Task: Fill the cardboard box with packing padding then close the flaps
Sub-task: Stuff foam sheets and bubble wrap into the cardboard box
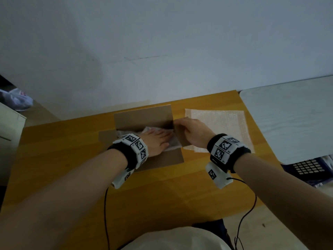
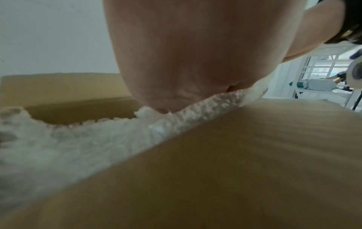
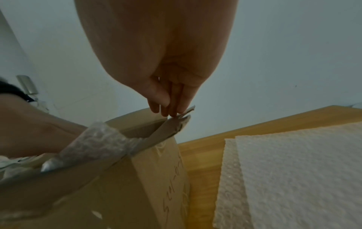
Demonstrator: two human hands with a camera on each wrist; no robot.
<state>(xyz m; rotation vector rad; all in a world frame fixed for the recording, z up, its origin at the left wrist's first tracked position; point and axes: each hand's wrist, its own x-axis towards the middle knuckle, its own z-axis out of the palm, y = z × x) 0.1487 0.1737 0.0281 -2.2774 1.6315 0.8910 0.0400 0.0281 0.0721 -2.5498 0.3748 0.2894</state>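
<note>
An open cardboard box [image 1: 144, 116] stands mid-table with its back flap upright. My left hand [image 1: 158, 139] lies flat inside it, fingers straight, pressing down on bubble-wrap padding [image 1: 173, 144]. In the left wrist view the padding [image 2: 88, 139] bulges above the near flap [image 2: 235, 170]. My right hand [image 1: 189, 130] holds the far top corner of the right flap [image 1: 180, 139], which stands nearly upright. In the right wrist view the fingertips [image 3: 172, 108] pinch the flap's edge [image 3: 166, 128], and a strip of padding [image 3: 98, 139] hangs over the box rim. Two spare bubble-wrap sheets [image 1: 219, 123] lie to the right of the box.
The wooden table [image 1: 72, 150] meets a wall just behind the box. A white table [image 1: 297, 114] adjoins on the right, with a blue crate [image 1: 310, 166] under it. Black cables [image 1: 106, 213] hang from both wrists over the near edge. A white cabinet [image 1: 9, 123] stands far left.
</note>
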